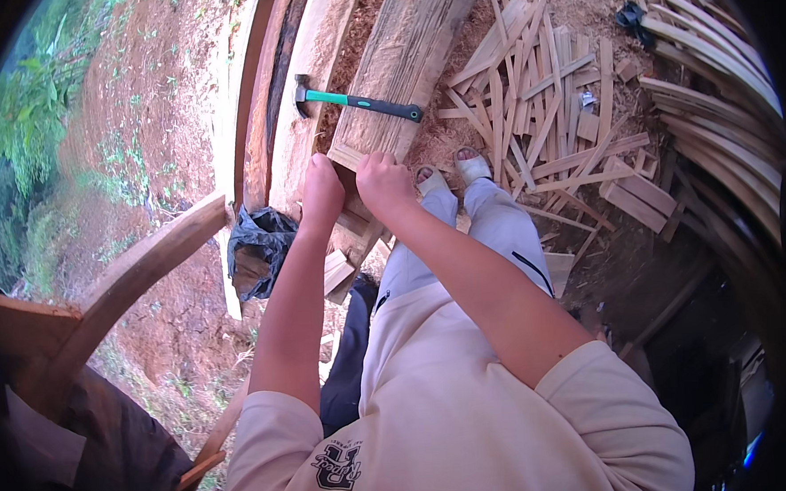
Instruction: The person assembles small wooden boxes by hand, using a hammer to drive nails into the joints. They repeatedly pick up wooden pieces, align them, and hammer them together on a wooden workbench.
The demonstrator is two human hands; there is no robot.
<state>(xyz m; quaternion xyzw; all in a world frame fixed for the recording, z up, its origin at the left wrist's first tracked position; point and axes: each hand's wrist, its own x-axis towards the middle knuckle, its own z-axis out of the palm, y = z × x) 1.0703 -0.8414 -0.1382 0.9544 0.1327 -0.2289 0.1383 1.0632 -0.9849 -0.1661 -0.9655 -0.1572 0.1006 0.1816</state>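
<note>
Side by side over the end of a thick plank [405,54], both of my hands are closed. My left hand [322,189] and my right hand [384,185] grip a short wooden piece [346,155], whose pale edge shows between them; its lower part is mostly hidden by the hands. Just beyond them a claw hammer [359,102] with a green and black handle lies across the planks. Its metal head points left and neither hand touches it.
A black plastic bag [262,251] sits left of my left forearm. Thin wood offcuts [537,105] lie heaped on the sawdust to the right, beyond my feet. Long curved slats [713,77] are stacked at the far right. A wooden beam [145,258] crosses the left side.
</note>
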